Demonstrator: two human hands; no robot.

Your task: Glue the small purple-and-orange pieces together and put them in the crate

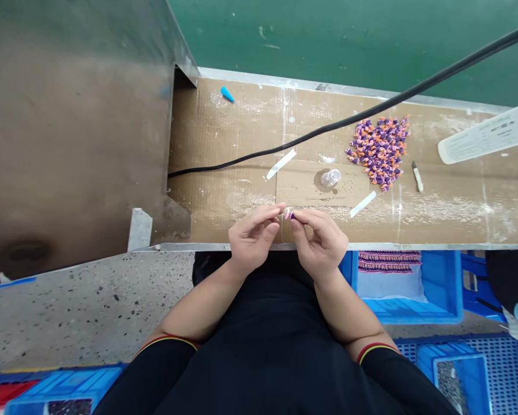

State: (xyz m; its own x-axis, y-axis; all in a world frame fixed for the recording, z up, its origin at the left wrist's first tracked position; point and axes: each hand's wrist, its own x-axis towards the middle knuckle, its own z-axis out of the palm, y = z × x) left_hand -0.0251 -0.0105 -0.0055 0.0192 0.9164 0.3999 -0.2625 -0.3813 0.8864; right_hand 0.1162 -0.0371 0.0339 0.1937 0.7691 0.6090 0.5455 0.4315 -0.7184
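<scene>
Cardboard-covered bench [241, 127], green panel [328, 46] behind. Small clear plastic cup [330, 178] taken as landmark. Left of the cup and nearer the person: right hand [322, 236], thumb and forefinger pinching a small purple-and-pink piece [291, 216]. Left hand [255, 230], farther left of the cup, half open, thumb apart from forefinger; can't tell whether its fingertips touch the piece. Purple-and-orange heap [380, 151] right of the cup, slightly beyond.

Black cable [389, 104] over cardboard [228, 135], blue tapered piece [226, 94] near metal housing [81, 138], green panel [349, 40] beyond
</scene>
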